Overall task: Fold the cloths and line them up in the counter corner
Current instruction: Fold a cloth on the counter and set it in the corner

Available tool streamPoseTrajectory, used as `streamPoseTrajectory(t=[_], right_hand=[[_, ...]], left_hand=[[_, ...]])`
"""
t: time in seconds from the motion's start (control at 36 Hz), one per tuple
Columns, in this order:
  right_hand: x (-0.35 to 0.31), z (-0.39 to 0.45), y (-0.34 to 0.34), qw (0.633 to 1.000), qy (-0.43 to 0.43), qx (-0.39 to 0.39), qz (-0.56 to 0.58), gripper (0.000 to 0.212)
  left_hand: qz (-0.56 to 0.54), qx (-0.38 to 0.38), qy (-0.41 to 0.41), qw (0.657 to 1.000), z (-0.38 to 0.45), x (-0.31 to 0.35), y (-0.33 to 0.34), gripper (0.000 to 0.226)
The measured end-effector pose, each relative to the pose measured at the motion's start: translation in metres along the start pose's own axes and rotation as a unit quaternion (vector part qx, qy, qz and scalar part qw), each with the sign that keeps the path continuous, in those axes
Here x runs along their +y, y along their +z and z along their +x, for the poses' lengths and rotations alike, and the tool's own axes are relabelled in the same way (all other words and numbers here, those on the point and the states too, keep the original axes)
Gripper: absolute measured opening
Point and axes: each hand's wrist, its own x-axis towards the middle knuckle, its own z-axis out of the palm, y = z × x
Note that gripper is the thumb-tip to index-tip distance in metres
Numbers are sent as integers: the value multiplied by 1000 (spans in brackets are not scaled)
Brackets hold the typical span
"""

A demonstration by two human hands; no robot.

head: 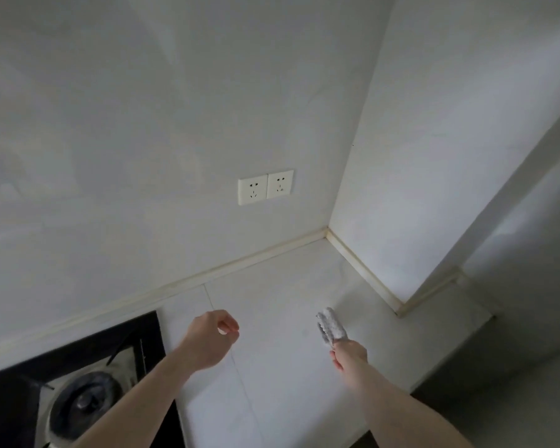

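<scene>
While the right hand (349,354) reaches out over the pale counter (282,318), its fingers pinch the near end of a folded grey-white cloth (331,324), which sticks up and away from the grip toward the corner where the two walls meet. From this head view I cannot tell whether the cloth's far end touches the counter surface or hangs just above it. Beyond the cloth, past its far tip, runs the cream edging strip (359,266) along the foot of the side wall.

Across from that grip, well apart to its left, the left hand (210,337) hovers above the counter with its fingers curled in toward the thumb, and nothing can be seen between them. Below and further left of this hand sits a black gas hob (78,383) with a round burner. High above both hands, on the back wall, is a double socket (265,186).
</scene>
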Motion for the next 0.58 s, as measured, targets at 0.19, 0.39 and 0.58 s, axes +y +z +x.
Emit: streamPoseTrajectory(t=[0.19, 0.39, 0.58], right_hand=[[0, 65, -14, 998, 42, 47, 12, 20], [-11, 96, -12, 992, 72, 72, 78, 30], [-54, 115, -1, 982, 90, 13, 166, 12]], left_hand=[[14, 8, -8, 1000, 30, 33, 22, 5], [13, 5, -27, 1000, 51, 51, 31, 4], [20, 11, -44, 999, 70, 57, 20, 3]])
